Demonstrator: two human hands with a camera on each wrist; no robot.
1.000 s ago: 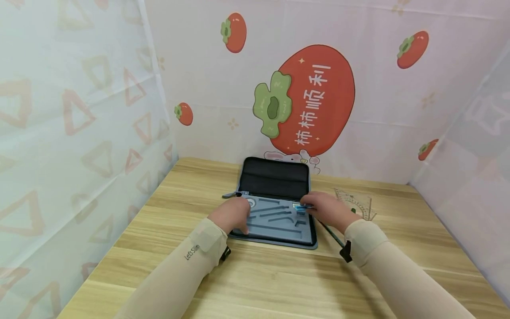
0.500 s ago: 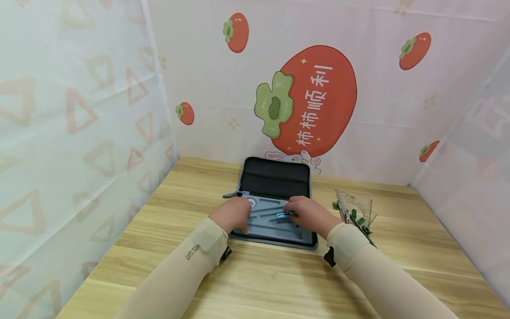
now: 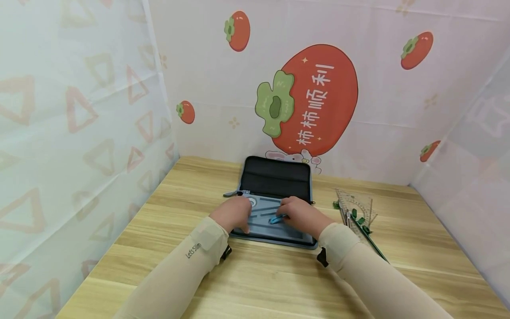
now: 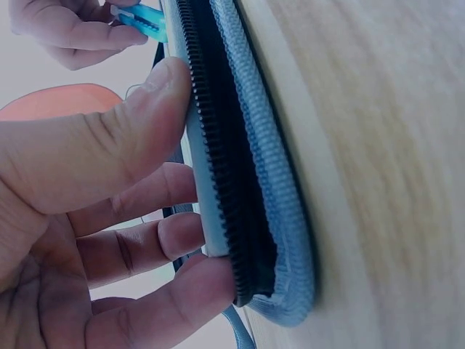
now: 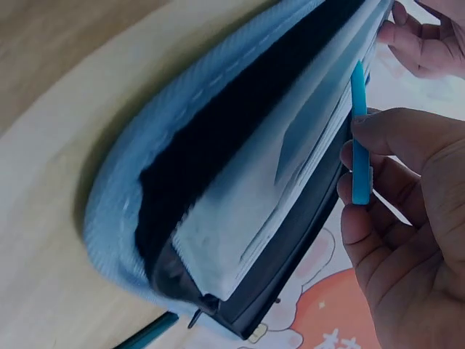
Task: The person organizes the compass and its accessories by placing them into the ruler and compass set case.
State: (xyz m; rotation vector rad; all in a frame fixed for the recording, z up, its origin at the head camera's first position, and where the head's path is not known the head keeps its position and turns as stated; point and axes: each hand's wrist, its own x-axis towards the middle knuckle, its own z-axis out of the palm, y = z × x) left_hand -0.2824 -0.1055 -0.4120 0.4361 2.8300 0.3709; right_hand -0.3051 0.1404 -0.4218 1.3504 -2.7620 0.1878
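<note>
A zip case lies unzipped on the table, its black lid [image 3: 275, 182] folded back. A grey-blue tray [image 3: 260, 228] with shaped recesses fills its base. At the tray's left side my left hand [image 3: 234, 214] holds the case, thumb on the front edge and bent fingers along the side. Over the middle of the tray, my right hand [image 3: 303, 215] pinches a small blue utility knife [image 3: 275, 219] between thumb and fingers. In the right wrist view the knife [image 5: 360, 171] is seen edge-on, above the tray. A white ring-shaped thing [image 3: 253, 202] sits near the left fingers.
Right of the case lie a clear triangular ruler with a protractor scale [image 3: 357, 203], green and metal compass-like pieces [image 3: 360, 220] and a dark green pencil-like rod [image 3: 376, 249]. A zipper pull [image 3: 230, 194] sticks out at the left. A patterned cloth wall [image 3: 215, 146] stands behind.
My right hand has carried the blue utility knife leftward from the tray's upper right to its middle, uncovering the drawing tools on the right. The left hand has stayed in place.
</note>
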